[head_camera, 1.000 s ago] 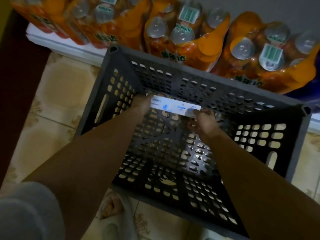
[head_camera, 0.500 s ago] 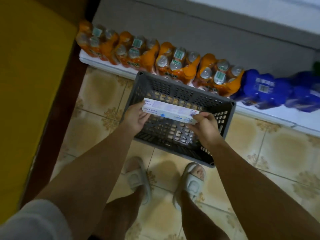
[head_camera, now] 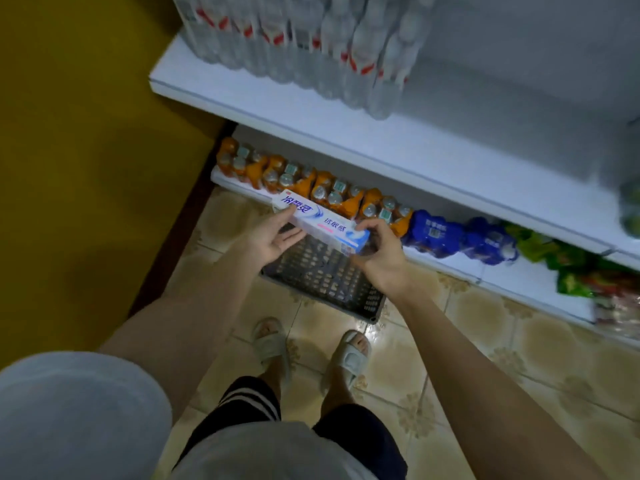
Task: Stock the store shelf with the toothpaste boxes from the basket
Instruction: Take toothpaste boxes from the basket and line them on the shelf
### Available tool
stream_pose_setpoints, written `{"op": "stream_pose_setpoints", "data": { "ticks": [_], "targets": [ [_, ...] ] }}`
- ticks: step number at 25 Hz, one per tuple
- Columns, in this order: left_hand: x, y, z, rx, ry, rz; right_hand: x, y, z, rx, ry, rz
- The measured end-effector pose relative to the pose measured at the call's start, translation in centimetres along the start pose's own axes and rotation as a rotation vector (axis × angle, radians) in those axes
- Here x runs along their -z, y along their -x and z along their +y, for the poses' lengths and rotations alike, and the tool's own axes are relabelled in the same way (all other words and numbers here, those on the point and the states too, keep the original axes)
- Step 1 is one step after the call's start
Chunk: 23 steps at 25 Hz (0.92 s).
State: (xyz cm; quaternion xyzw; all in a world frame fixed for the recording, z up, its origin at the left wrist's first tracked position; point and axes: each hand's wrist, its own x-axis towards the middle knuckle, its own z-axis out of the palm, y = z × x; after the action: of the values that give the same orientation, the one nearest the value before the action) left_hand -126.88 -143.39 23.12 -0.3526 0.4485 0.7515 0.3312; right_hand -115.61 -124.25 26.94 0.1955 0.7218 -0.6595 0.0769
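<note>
Both hands grasp one toothpaste box [head_camera: 323,221], left hand [head_camera: 273,239] and right hand [head_camera: 379,252] at its ends, above the basket [head_camera: 346,289], seemingly empty; next, up onto the shelf [head_camera: 433,157]

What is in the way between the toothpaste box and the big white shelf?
Nothing visible. Both hands, left hand and right hand, hold the toothpaste box above the basket. The white shelf has bare space in front of the water bottles.
</note>
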Motion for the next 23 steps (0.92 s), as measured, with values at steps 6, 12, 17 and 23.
{"op": "stream_pose_setpoints", "data": {
  "ticks": [6, 12, 17, 23],
  "targets": [
    [-3.4, 8.2, 6.1, -0.137, 0.017, -0.142, 2.7, 2.6, -10.2, 0.186, 0.254, -0.109],
    [-4.7, 12.2, 10.5, -0.252, 0.025, -0.511, 5.1, 3.9, -17.4, -0.044, 0.094, -0.179],
    [-6.3, 15.4, 14.3, -0.237, -0.196, -0.625, 7.3, 4.1, -21.6, 0.144, 0.223, -0.113],
    [-9.9, 19.7, 19.9, -0.137, -0.449, -0.673, 8.8, 5.2, -27.1, 0.234, 0.379, -0.047]
  ]
}}
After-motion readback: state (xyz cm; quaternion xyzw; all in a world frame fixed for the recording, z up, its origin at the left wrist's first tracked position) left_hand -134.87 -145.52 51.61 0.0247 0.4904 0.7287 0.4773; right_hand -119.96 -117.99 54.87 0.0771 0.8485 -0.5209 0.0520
